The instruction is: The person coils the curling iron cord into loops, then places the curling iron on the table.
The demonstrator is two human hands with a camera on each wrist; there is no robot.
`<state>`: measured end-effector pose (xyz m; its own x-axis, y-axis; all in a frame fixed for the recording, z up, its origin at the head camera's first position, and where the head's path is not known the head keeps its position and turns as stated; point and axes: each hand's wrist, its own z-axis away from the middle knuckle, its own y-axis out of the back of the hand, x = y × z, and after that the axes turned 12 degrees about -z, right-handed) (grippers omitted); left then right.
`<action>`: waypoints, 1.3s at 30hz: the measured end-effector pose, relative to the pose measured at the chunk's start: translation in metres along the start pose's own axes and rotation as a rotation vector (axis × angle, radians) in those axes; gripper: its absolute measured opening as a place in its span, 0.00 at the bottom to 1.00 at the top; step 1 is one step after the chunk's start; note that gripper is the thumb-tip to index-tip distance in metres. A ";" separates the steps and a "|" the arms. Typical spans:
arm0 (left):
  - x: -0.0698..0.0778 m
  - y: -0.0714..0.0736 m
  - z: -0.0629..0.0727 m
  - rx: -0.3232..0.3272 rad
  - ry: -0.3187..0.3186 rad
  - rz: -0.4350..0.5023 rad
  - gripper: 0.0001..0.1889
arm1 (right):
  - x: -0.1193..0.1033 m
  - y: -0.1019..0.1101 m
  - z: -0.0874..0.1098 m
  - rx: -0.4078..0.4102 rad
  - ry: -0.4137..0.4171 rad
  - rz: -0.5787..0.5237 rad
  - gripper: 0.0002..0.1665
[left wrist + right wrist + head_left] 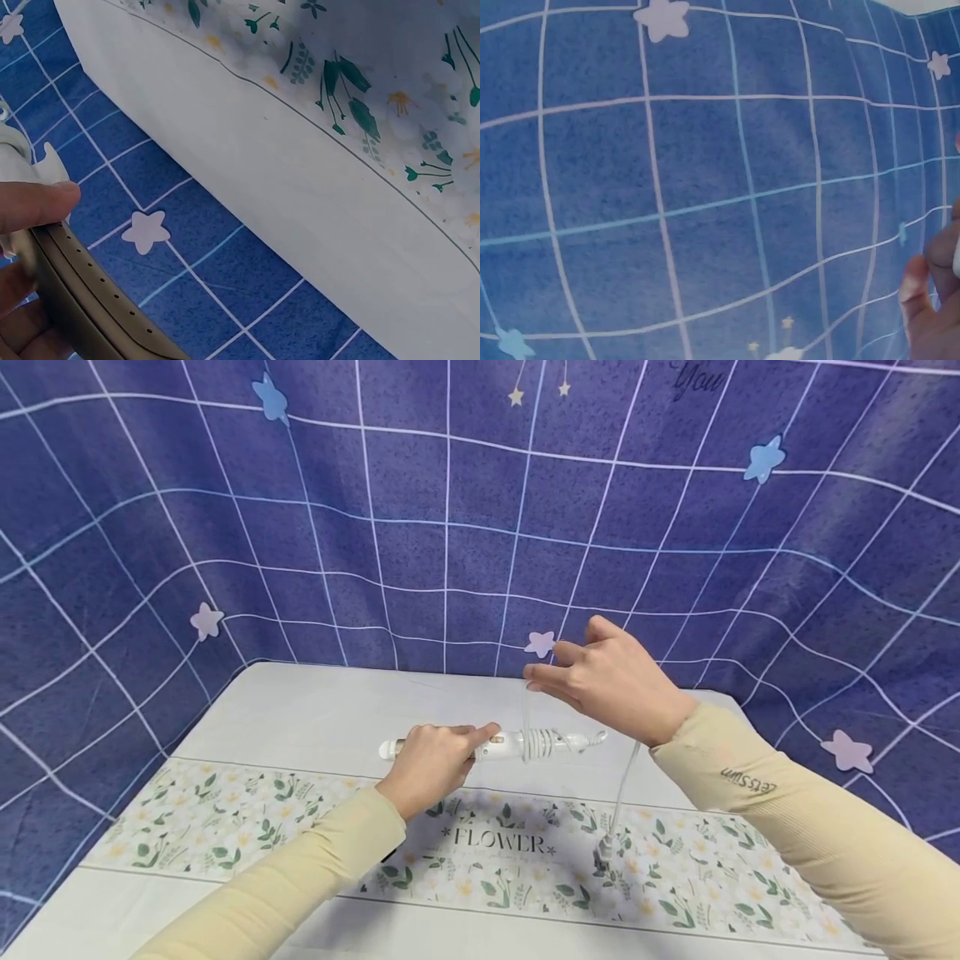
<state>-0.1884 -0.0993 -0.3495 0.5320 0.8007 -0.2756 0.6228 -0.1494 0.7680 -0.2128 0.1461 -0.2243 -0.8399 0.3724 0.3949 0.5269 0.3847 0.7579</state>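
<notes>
A white hair straightener (512,745) with long bronze-coloured plates (90,292) lies crosswise in front of me, over the table. My left hand (433,762) grips it near its middle, thumb along the top. White cord (537,744) is wound in several turns round the handle's right part. From these turns a length rises to my right hand (611,681), whose fingertips pinch it above the handle. The cord's loose end (625,781) hangs below that hand to a plug (604,850). Only part of the right hand (936,311) shows at the right wrist view's edge.
A white tablecloth (337,702) with a floral band and the word FLOWER covers the table. Behind and at both sides hangs a blue grid-patterned curtain (480,560) with stars. The table's left edge (199,184) shows in the left wrist view.
</notes>
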 end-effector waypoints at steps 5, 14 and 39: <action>0.003 0.000 -0.002 -0.013 0.024 0.005 0.24 | -0.008 0.000 -0.005 0.029 0.099 0.038 0.11; 0.010 0.002 -0.006 -0.053 0.035 0.011 0.24 | -0.015 -0.004 -0.012 0.105 0.126 0.087 0.11; -0.008 0.003 0.007 0.030 -0.116 0.164 0.31 | 0.033 -0.015 0.018 -0.017 -0.025 0.126 0.16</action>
<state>-0.1869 -0.1102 -0.3487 0.6888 0.6924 -0.2145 0.5387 -0.2909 0.7907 -0.2456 0.1674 -0.2316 -0.7633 0.4378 0.4750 0.6260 0.3194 0.7114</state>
